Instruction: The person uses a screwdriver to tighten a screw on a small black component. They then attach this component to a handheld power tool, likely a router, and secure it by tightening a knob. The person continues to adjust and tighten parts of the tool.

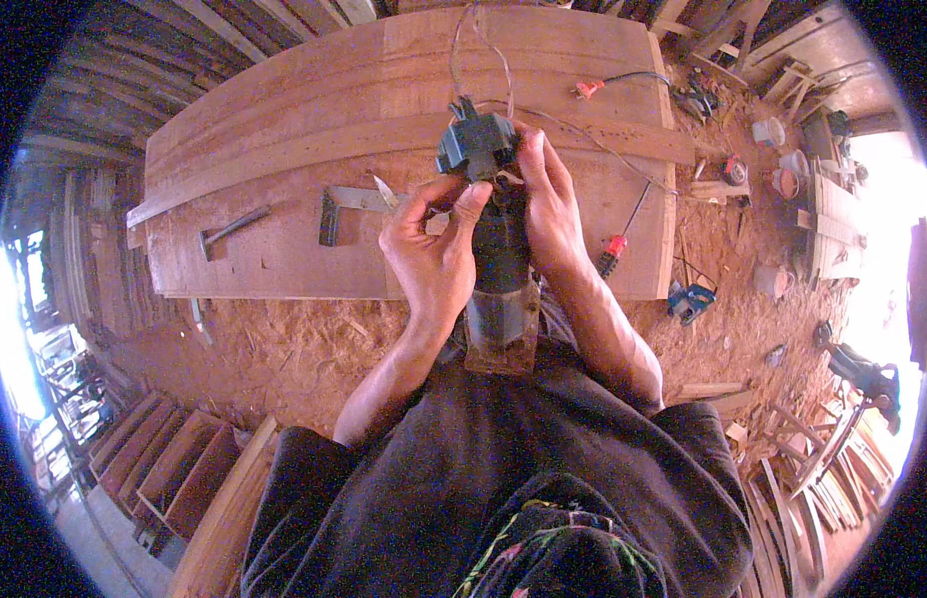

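A power tool with a dark cylindrical body (pixel 501 254) stands between my hands, its grey lower end close against my shirt. At its far end is a blue-grey plastic housing piece (pixel 475 140), with loose wires around it. My left hand (pixel 432 244) is closed, thumb and fingertips pinching at the near left edge of that piece. Along the right side, my right hand (pixel 551 204) is closed on the tool, thumb and fingers by the housing. What lies between the left fingertips is too small to make out.
On the wooden workbench (pixel 274 110) lie a hammer (pixel 234 231), a try square (pixel 331 214), a red-handled screwdriver (pixel 615 254) and an orange plug (pixel 589 90). A thin cable (pixel 583 135) crosses the boards. Sawdust covers the floor (pixel 304 339); a blue tool (pixel 691 302) lies right of the bench.
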### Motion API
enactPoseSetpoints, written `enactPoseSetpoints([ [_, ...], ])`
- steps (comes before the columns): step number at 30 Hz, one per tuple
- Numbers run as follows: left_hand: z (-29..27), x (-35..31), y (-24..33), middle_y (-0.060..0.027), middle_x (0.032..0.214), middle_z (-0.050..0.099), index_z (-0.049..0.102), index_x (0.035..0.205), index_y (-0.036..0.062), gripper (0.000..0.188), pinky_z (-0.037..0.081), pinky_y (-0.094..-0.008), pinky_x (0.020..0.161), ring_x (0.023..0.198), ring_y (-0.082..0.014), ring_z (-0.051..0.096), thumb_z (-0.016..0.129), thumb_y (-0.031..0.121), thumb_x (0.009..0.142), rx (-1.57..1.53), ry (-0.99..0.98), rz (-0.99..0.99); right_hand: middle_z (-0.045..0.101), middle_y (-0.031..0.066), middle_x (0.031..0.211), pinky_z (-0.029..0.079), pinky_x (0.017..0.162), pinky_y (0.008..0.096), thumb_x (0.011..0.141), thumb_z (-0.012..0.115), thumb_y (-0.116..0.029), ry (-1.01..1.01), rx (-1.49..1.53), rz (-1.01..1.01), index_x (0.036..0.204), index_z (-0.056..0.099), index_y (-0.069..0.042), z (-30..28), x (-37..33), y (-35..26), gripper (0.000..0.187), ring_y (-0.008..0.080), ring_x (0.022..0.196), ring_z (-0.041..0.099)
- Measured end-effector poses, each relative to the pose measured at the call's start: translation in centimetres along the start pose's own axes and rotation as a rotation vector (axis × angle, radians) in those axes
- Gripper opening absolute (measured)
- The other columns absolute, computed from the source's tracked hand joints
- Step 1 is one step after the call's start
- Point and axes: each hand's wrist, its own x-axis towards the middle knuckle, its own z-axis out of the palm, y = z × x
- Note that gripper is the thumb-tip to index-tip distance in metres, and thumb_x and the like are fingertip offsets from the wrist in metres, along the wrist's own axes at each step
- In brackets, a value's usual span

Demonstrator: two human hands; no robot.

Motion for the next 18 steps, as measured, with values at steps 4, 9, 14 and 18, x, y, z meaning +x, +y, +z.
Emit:
enactPoseSetpoints([
  [4, 0.2, 0.5, -1.0, -0.0052, 0.082, 0.072, 0.075, 0.096, -0.0023, 0.027, 0.049, -0.0276, 0.072, 0.077, -0.0112, 0.062, 0.079, 0.024, 0.090, 0.011, 0.027, 0.030, 0.066, 0.0018, 0.104, 0.048, 0.088, 0.0301, 0.106, 0.051, -0.046, -0.044, -0.066, -0.005, 0.117, 0.063, -0.003, -0.6, 1.5, 0.8, 0.045, 0.0119, 0.095, 0.057],
  [9, 0.6, 0.7, -1.3, -0.0005, 0.081, 0.068, 0.075, 0.096, -0.0024, 0.026, 0.044, -0.0236, 0.067, 0.075, -0.0068, 0.056, 0.077, 0.024, 0.093, -0.159, 0.047, -0.010, 0.067, 0.0052, 0.101, 0.048, 0.085, 0.0306, 0.100, 0.059, -0.054, -0.044, -0.031, 0.092, 0.113, 0.064, -0.003, 0.3, 2.1, -0.2, 0.053, 0.0133, 0.093, 0.058],
  [14, 0.7, 1.2, -1.9, 0.0020, 0.079, 0.066, 0.074, 0.093, -0.0020, 0.025, 0.040, -0.0219, 0.064, 0.073, -0.0054, 0.054, 0.076, 0.023, 0.094, -0.191, 0.079, -0.045, 0.067, 0.0121, 0.103, 0.049, 0.086, 0.0332, 0.093, 0.060, -0.067, -0.108, -0.105, 0.082, 0.110, 0.063, 0.004, -0.4, 3.7, 2.2, 0.074, 0.0181, 0.095, 0.061],
  [18, 0.6, 1.4, -2.4, 0.0018, 0.080, 0.066, 0.074, 0.093, -0.0025, 0.023, 0.041, -0.0232, 0.067, 0.074, -0.0061, 0.053, 0.075, 0.021, 0.094, -0.236, 0.079, -0.091, 0.067, 0.0132, 0.105, 0.049, 0.087, 0.0333, 0.094, 0.059, -0.066, -0.029, -0.081, 0.090, 0.111, 0.064, 0.004, -0.4, 4.1, 3.7, 0.072, 0.0184, 0.097, 0.061],
])
